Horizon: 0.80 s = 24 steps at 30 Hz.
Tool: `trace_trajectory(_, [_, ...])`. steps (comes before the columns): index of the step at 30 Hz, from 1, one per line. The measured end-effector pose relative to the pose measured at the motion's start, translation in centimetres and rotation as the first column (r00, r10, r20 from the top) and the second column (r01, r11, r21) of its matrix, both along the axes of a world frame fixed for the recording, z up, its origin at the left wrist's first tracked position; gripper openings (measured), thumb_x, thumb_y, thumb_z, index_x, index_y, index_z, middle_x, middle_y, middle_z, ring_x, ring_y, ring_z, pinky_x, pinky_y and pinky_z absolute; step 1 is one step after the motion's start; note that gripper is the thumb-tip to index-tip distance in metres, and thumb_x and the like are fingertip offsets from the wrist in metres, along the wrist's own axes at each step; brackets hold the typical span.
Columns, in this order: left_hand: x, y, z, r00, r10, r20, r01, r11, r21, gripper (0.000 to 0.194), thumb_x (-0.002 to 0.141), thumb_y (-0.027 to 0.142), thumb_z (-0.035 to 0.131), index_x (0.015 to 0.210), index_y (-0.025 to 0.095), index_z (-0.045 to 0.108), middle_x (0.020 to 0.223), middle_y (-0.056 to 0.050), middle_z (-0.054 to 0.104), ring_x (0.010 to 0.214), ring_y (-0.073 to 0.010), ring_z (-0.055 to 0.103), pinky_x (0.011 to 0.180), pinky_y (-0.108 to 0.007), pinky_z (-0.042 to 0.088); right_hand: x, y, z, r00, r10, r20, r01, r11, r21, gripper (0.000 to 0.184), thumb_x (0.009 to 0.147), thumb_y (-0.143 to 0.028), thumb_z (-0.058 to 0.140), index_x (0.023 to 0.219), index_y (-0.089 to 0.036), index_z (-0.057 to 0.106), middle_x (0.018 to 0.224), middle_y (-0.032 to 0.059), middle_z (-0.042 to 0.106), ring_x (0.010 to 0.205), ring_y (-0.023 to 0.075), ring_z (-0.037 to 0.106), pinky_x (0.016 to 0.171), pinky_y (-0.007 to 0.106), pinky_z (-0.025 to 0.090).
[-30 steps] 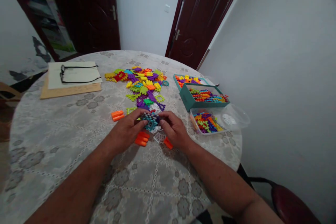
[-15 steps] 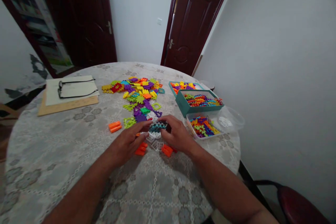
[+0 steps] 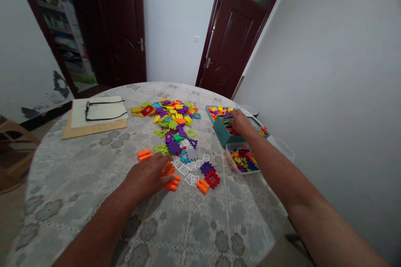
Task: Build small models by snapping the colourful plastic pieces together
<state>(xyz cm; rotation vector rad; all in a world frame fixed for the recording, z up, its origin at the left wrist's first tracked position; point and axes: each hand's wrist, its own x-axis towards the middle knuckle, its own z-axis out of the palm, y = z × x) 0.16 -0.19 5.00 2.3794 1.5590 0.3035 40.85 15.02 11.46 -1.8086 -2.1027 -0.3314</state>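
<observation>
My left hand (image 3: 149,174) rests palm down on the table, fingers spread and slightly bent. Its fingertips lie beside an orange notched piece (image 3: 168,168) and an orange tube-shaped piece (image 3: 173,183); nothing shows gripped in it. My right hand (image 3: 240,122) reaches out over the green box (image 3: 222,133) and dips in among many colourful notched plates. Its fingertips are partly hidden, so any hold is unclear. Between the hands lie white lattice pieces (image 3: 182,168), a grey notched plate (image 3: 191,154), a purple plate (image 3: 207,168) and a red plate (image 3: 212,179).
A heap of mixed plastic pieces (image 3: 175,112) spreads at the table's middle. Near the green box stand a clear tub (image 3: 230,159) of plates and a box lid (image 3: 208,110) with tube pieces. Eyeglasses (image 3: 106,119) lie on papers (image 3: 77,113) at left.
My right hand has left the centre and swung right and away to the green box. The dark teal plates no longer show between my hands. My left hand has lowered beside the orange pieces.
</observation>
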Motion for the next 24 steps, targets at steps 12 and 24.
trace_trajectory(12, [0.2, 0.3, -0.2, 0.998, -0.033, 0.045, 0.035, 0.998, -0.050, 0.035, 0.091, 0.032, 0.064, 0.124, 0.020, 0.069, 0.123, -0.014, 0.070, 0.113, -0.0296, 0.068, 0.095, -0.038, 0.051, -3.0, -7.4, -1.2, 0.965, 0.211, -0.153, -0.206, 0.977, 0.048, 0.032, 0.094, -0.015, 0.052, 0.117, -0.018, 0.073, 0.119, 0.0122, 0.075, 0.111, 0.0262, 0.069, 0.105, 0.041, 0.051])
trace_trajectory(24, [0.4, 0.8, -1.0, 0.983, -0.014, 0.183, 0.020, 0.999, -0.026, 0.043, 0.089, 0.026, 0.065, 0.132, 0.018, 0.064, 0.128, -0.014, 0.068, 0.120, -0.0285, 0.064, 0.105, -0.040, 0.049, -11.2, -14.8, -6.2, 0.985, 0.167, -0.033, -0.166, 0.905, -0.390, 0.043, 0.099, -0.041, 0.062, 0.136, -0.021, 0.065, 0.135, 0.0158, 0.066, 0.124, 0.0298, 0.063, 0.107, 0.041, 0.045])
